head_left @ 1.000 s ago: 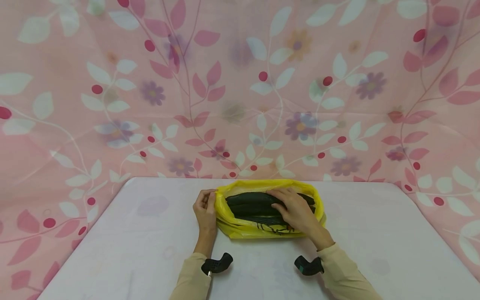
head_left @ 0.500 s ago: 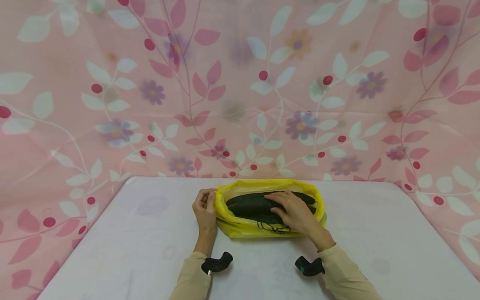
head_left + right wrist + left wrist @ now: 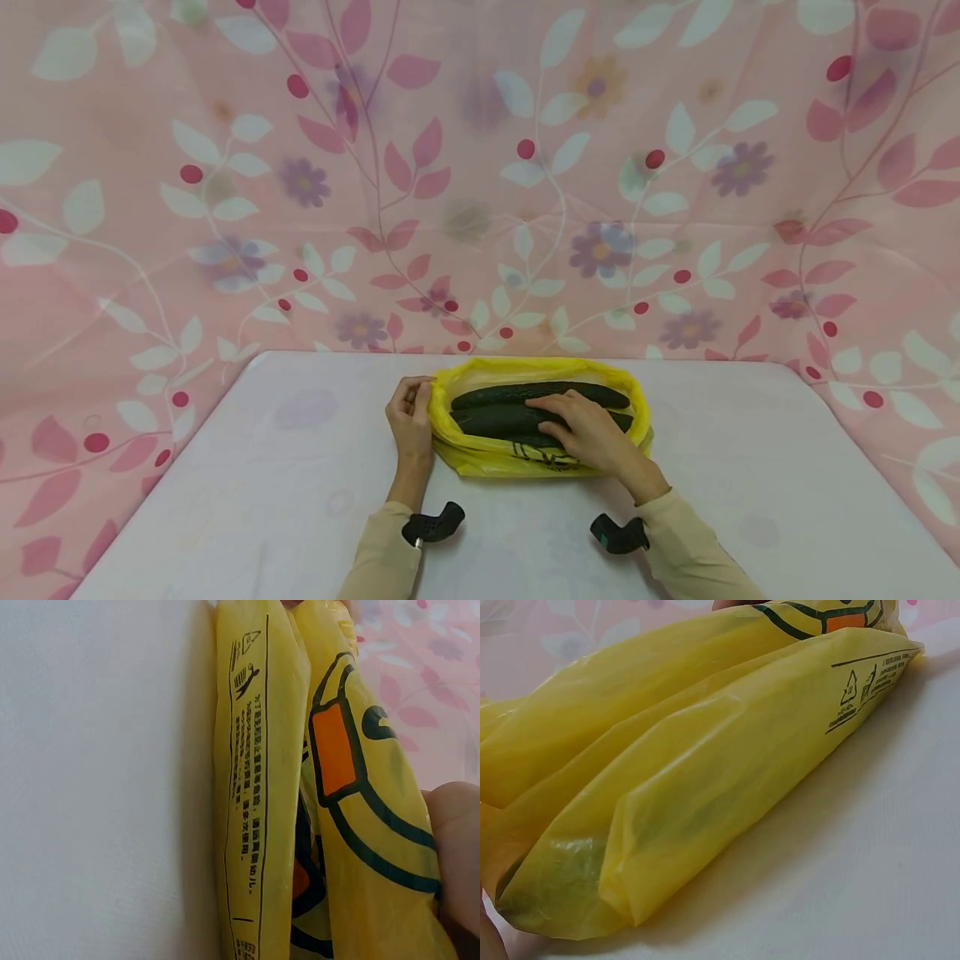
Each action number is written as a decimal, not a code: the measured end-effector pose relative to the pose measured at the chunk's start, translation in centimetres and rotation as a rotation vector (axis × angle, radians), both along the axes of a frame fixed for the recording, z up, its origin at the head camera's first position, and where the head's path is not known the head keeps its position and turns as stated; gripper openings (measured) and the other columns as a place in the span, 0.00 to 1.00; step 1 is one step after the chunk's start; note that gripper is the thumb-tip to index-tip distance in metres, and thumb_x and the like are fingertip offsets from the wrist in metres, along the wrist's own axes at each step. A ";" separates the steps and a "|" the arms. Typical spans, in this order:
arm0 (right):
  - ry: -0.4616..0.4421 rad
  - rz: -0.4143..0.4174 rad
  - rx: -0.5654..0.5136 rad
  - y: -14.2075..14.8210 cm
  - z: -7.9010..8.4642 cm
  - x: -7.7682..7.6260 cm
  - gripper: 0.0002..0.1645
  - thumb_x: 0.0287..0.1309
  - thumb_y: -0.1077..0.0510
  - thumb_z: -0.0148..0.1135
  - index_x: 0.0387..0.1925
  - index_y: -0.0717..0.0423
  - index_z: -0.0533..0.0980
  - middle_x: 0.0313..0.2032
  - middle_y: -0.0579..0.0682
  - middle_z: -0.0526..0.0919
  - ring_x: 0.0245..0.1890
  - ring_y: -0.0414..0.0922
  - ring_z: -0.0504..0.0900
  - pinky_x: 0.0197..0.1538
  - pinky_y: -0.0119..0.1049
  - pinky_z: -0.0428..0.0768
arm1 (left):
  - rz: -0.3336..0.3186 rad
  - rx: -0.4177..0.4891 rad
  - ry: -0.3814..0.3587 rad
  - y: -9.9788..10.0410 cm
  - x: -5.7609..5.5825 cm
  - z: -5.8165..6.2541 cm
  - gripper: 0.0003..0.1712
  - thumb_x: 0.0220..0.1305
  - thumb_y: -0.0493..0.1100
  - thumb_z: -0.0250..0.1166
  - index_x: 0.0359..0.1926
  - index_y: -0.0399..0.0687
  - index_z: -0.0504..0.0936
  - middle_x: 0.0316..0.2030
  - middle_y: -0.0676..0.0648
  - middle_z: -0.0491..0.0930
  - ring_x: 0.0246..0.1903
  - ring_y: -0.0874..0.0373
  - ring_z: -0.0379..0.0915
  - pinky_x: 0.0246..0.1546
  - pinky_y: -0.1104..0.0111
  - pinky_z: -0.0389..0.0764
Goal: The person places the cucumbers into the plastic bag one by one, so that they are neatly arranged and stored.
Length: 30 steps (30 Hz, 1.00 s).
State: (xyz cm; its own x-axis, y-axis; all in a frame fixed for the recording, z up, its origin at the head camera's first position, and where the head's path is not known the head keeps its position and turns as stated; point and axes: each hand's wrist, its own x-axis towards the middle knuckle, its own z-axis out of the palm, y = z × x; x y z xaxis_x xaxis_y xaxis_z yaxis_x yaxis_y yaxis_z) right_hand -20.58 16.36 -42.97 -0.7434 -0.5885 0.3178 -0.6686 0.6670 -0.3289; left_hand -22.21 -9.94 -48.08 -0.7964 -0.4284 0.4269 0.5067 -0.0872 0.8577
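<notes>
A yellow plastic bag [image 3: 480, 463] lies on its side at mid-table, its mouth spread wide. Dark green cucumbers lie lengthwise inside: a rear cucumber [image 3: 487, 396] and a front cucumber [image 3: 483, 419], with more green below them. My left hand [image 3: 410, 421] pinches the bag's left rim between thumb and fingers. Reaching in over the front edge, my right hand [image 3: 596, 432] grips the front cucumber, thumb on its near side and fingers across its top. Both wrist views mostly show the bag's printed outer wall [image 3: 259, 772]; the cucumbers are largely hidden there.
The table [image 3: 300, 500] has a pale cloth over it. Behind its far edge hangs a pink floral curtain [image 3: 480, 208]. A black curved device [image 3: 435, 525] sits at my left wrist, and another black device [image 3: 618, 533] at my right.
My right hand has shifted slightly nearer, off the rear cucumber and onto the front one. The rear cucumber now lies apart along the bag's back. My left hand keeps its place.
</notes>
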 end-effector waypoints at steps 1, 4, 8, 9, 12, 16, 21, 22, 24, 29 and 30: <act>-0.007 -0.005 -0.004 0.0 0.0 0.1 0.24 0.59 0.56 0.63 0.57 0.50 0.75 0.45 0.44 0.83 0.32 0.36 0.68 0.33 0.27 0.70 | -0.013 -0.003 -0.009 0.0 0.1 0.1 0.13 0.67 0.36 0.56 0.39 0.24 0.77 0.32 0.45 0.80 0.29 0.66 0.76 0.31 0.79 0.78; -0.033 -0.017 -0.014 0.0 0.0 0.2 0.24 0.59 0.56 0.62 0.58 0.50 0.74 0.45 0.44 0.82 0.34 0.37 0.70 0.35 0.28 0.72 | -0.059 -0.009 -0.040 0.1 0.4 0.6 0.12 0.67 0.34 0.55 0.40 0.24 0.77 0.32 0.45 0.80 0.28 0.65 0.76 0.31 0.78 0.78; -0.055 -0.032 -0.019 -0.1 0.1 0.4 0.24 0.60 0.56 0.61 0.58 0.50 0.74 0.47 0.45 0.82 0.37 0.39 0.72 0.37 0.31 0.73 | -0.098 -0.030 -0.080 0.3 1.0 1.7 0.11 0.67 0.33 0.54 0.40 0.23 0.76 0.30 0.46 0.79 0.26 0.64 0.75 0.29 0.78 0.78; -0.057 -0.036 -0.019 -0.1 0.1 0.5 0.24 0.60 0.56 0.61 0.58 0.50 0.74 0.46 0.45 0.82 0.37 0.39 0.72 0.38 0.31 0.73 | -0.102 -0.039 -0.090 0.3 1.1 1.9 0.11 0.67 0.32 0.54 0.40 0.23 0.76 0.29 0.47 0.79 0.25 0.65 0.74 0.29 0.79 0.77; -0.060 -0.046 -0.023 0.0 0.1 0.6 0.24 0.60 0.55 0.61 0.58 0.51 0.74 0.45 0.45 0.82 0.36 0.39 0.72 0.38 0.32 0.73 | -0.118 -0.048 -0.110 0.4 1.1 1.9 0.11 0.67 0.33 0.54 0.40 0.24 0.77 0.29 0.49 0.78 0.25 0.65 0.73 0.28 0.79 0.77; -0.060 -0.052 -0.019 0.0 0.0 0.7 0.24 0.60 0.54 0.61 0.58 0.51 0.74 0.47 0.46 0.82 0.39 0.40 0.74 0.42 0.36 0.77 | -0.126 -0.034 -0.119 0.2 0.6 1.0 0.11 0.68 0.35 0.55 0.40 0.27 0.78 0.30 0.51 0.79 0.26 0.65 0.74 0.29 0.79 0.77; -0.056 -0.071 -0.003 0.0 0.2 0.7 0.24 0.61 0.53 0.61 0.58 0.49 0.73 0.50 0.46 0.81 0.45 0.43 0.77 0.46 0.40 0.79 | -0.127 -0.045 -0.123 0.2 0.4 0.4 0.12 0.68 0.36 0.55 0.41 0.28 0.78 0.31 0.51 0.79 0.26 0.65 0.73 0.29 0.79 0.77; -0.059 -0.076 0.000 0.1 0.2 0.8 0.24 0.61 0.53 0.60 0.59 0.49 0.73 0.50 0.46 0.81 0.45 0.43 0.77 0.47 0.40 0.79 | -0.128 -0.050 -0.118 0.3 0.6 0.6 0.12 0.68 0.36 0.54 0.41 0.27 0.77 0.31 0.50 0.79 0.27 0.66 0.74 0.29 0.79 0.77; -0.068 -0.091 -0.004 0.3 0.3 0.9 0.23 0.62 0.52 0.59 0.59 0.49 0.73 0.51 0.46 0.80 0.47 0.44 0.77 0.49 0.42 0.79 | -0.130 -0.061 -0.111 0.4 0.9 1.0 0.12 0.69 0.34 0.53 0.43 0.25 0.76 0.33 0.48 0.80 0.29 0.66 0.74 0.31 0.79 0.77; -0.020 -0.128 -0.057 1.6 0.4 1.2 0.20 0.62 0.53 0.59 0.56 0.50 0.75 0.51 0.47 0.80 0.51 0.46 0.78 0.52 0.44 0.79 | -0.121 -0.124 -0.158 0.5 2.0 2.2 0.13 0.69 0.34 0.51 0.46 0.26 0.76 0.40 0.38 0.79 0.35 0.67 0.75 0.39 0.80 0.77; 0.000 -0.133 -0.074 2.1 0.4 1.3 0.20 0.62 0.54 0.60 0.56 0.51 0.75 0.51 0.47 0.80 0.51 0.46 0.78 0.52 0.45 0.79 | -0.117 -0.147 -0.178 0.5 2.2 2.4 0.13 0.69 0.35 0.51 0.46 0.28 0.77 0.41 0.37 0.78 0.36 0.67 0.74 0.40 0.81 0.76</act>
State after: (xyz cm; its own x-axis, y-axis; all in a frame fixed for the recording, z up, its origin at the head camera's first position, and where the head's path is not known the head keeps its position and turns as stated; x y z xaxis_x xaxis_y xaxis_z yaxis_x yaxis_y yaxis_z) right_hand -19.33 18.42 -42.53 -0.8135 -0.4596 0.3563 -0.5755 0.7240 -0.3802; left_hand -20.03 -9.48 -45.73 -0.9050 -0.2728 0.3263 0.3402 -0.0039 0.9404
